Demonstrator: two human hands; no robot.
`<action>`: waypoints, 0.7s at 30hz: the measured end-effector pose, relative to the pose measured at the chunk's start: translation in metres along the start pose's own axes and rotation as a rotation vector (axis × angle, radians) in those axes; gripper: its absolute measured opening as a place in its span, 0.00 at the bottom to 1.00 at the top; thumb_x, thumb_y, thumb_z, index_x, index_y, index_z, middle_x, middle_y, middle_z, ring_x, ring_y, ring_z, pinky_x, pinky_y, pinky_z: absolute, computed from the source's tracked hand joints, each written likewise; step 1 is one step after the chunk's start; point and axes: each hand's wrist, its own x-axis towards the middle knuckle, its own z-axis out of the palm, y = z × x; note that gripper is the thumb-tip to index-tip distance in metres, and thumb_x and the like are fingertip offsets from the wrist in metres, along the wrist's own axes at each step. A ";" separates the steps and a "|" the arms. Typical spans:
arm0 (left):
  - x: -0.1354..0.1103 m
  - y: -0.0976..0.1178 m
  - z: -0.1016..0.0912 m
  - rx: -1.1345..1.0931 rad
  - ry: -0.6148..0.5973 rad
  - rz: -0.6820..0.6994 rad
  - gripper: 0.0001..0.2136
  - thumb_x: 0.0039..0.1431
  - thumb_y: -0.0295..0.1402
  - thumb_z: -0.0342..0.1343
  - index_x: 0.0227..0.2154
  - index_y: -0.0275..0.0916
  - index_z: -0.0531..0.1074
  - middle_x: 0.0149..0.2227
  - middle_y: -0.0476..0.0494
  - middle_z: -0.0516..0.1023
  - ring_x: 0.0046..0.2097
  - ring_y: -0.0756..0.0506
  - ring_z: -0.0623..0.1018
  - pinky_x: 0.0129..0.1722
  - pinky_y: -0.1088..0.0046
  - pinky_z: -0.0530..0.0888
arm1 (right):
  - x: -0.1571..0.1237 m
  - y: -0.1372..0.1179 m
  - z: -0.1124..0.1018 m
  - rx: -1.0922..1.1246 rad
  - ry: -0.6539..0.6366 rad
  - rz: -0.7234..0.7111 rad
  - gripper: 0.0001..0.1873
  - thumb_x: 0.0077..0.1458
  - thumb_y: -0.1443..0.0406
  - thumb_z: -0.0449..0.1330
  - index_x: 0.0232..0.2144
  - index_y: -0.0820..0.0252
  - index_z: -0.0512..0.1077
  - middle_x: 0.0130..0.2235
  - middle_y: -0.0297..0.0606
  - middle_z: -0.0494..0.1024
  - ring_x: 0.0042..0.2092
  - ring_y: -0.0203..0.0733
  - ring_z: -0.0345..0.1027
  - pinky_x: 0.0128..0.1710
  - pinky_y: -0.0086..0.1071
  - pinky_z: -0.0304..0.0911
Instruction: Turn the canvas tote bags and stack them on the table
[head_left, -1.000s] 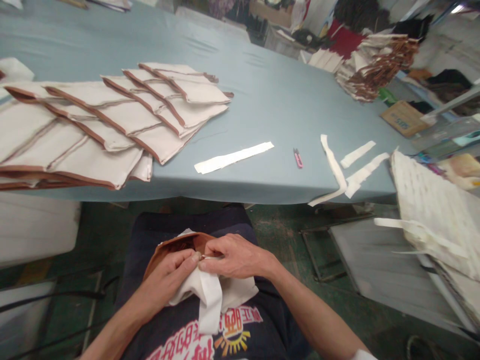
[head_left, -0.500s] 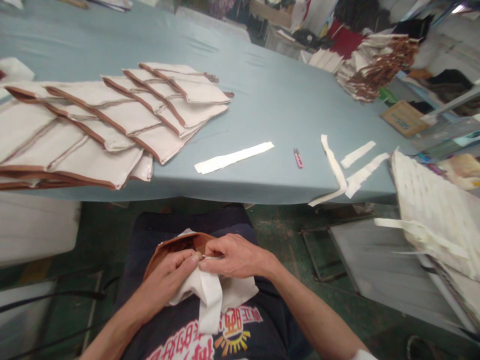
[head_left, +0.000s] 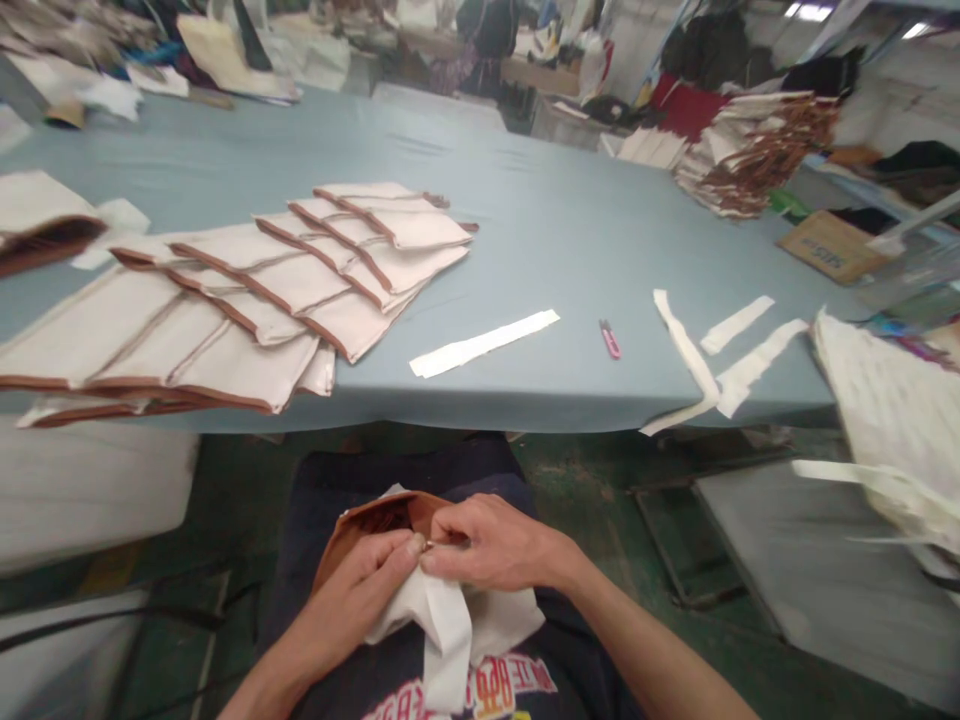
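On my lap lies a cream cloth pouch point(head_left: 487, 622) with a brown lining point(head_left: 375, 520). My left hand point(head_left: 360, 590) pinches its edge, fingers closed on the fabric. My right hand point(head_left: 491, 545) is closed on the same edge, thumb tip meeting my left thumb; a small metal bit shows between them. A white strip point(head_left: 448, 650) hangs from the pouch over my dark printed shirt.
A blue-grey table point(head_left: 547, 230) stands ahead. A fanned row of cream pouches with brown trim point(head_left: 247, 290) covers its left. A white strip point(head_left: 484, 343), a pink thread snip point(head_left: 610, 339) and loose strips point(head_left: 712, 360) lie near the front edge. Stacked pouches point(head_left: 750, 150) sit far right.
The view has tilted up, so table and hands sit lower and more of the far room shows. Both hands keep the same pinch on the pouch.
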 end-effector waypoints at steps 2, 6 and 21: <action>-0.002 0.002 -0.001 0.022 0.000 0.024 0.34 0.63 0.74 0.54 0.28 0.44 0.66 0.29 0.52 0.64 0.32 0.45 0.63 0.32 0.69 0.64 | 0.000 -0.001 0.000 0.004 0.013 -0.023 0.16 0.65 0.60 0.67 0.28 0.58 0.68 0.26 0.23 0.64 0.31 0.33 0.57 0.35 0.33 0.47; -0.008 0.014 -0.007 0.081 -0.029 0.065 0.34 0.66 0.74 0.50 0.28 0.45 0.62 0.30 0.53 0.60 0.32 0.46 0.61 0.32 0.69 0.61 | -0.005 -0.007 0.000 -0.010 0.109 -0.120 0.14 0.60 0.65 0.69 0.27 0.57 0.68 0.28 0.27 0.69 0.34 0.36 0.62 0.38 0.33 0.52; 0.004 0.064 -0.020 0.254 -0.342 0.320 0.32 0.69 0.70 0.50 0.29 0.44 0.64 0.27 0.53 0.62 0.30 0.49 0.63 0.28 0.70 0.61 | -0.043 -0.013 -0.045 -0.036 0.257 -0.336 0.11 0.72 0.56 0.61 0.34 0.48 0.72 0.43 0.44 0.83 0.45 0.51 0.80 0.47 0.38 0.78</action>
